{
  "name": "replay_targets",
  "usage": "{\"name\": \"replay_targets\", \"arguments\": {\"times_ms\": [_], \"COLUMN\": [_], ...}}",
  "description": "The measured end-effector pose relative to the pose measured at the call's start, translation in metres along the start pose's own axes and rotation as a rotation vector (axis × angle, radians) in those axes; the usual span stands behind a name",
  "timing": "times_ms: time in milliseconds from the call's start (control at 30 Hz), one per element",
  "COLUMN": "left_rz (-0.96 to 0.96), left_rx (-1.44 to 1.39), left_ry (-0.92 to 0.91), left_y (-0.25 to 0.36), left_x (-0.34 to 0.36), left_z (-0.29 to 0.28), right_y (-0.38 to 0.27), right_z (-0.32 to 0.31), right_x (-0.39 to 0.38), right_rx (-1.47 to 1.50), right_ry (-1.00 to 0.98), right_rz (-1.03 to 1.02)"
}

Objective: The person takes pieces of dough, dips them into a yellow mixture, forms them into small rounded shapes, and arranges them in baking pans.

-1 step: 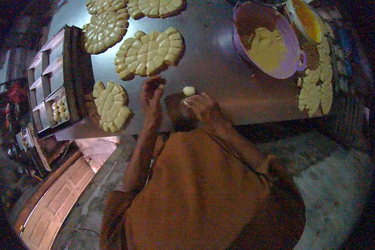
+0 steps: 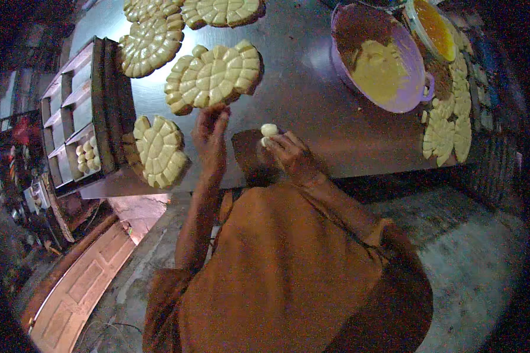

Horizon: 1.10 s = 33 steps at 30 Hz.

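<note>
My left hand (image 2: pixel 211 141) reaches to the near edge of a scored round of pale dough (image 2: pixel 217 76), thumb and bent fingers pinched together against its edge. The part between those fingertips is mostly hidden. Near the table's front edge, my right hand (image 2: pixel 291 154) pinches a small pale dough ball (image 2: pixel 265 142) between its fingertips. Another smooth dough ball (image 2: pixel 269 129) sits just beyond, touching or nearly touching it. Left of my left hand lies a smaller scored dough piece (image 2: pixel 158 152).
A metal tray with compartments (image 2: pixel 76 109) stands at the left, several dough balls (image 2: pixel 88 156) in one compartment. More dough rounds (image 2: pixel 153 44) lie far left. At the right are a purple basin (image 2: pixel 419 65) of yellowish meal, an orange-filled bowl (image 2: pixel 434 29) and flattened dough (image 2: pixel 444 132).
My left hand has moved slightly away from me, onto the dough's near edge, and its fingers have drawn together. A second pale ball shows more plainly at my right fingertips.
</note>
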<state>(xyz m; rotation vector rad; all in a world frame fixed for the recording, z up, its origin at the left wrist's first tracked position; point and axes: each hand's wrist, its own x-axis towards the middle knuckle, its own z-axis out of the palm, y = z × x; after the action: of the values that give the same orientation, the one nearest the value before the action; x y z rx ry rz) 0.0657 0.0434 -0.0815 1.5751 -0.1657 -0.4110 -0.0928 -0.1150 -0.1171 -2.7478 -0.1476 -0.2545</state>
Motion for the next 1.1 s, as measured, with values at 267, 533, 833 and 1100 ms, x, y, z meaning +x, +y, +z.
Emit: {"name": "replay_targets", "arguments": {"times_ms": [267,533,833,1100], "left_rz": [0.5,0.738,0.141,-0.169], "left_rx": [0.668,1.036,0.305,-0.132], "left_ry": [0.194,0.105,-0.239,-0.222], "left_y": [0.017,-0.012,0.024,0.068], "left_x": [0.161,0.299,0.224,0.065], "left_z": [-0.008,-0.025,-0.024,0.025], "right_y": [-0.001,0.011,0.013,0.029], "right_z": [-0.001,-0.024,-0.06,-0.032], "right_x": [0.004,0.015,0.07,0.165], "right_rx": [-0.012,0.437,0.712,1.86], "right_ry": [0.154,0.307,0.399,0.231], "right_rz": [0.076,0.431,0.614,0.73]}}
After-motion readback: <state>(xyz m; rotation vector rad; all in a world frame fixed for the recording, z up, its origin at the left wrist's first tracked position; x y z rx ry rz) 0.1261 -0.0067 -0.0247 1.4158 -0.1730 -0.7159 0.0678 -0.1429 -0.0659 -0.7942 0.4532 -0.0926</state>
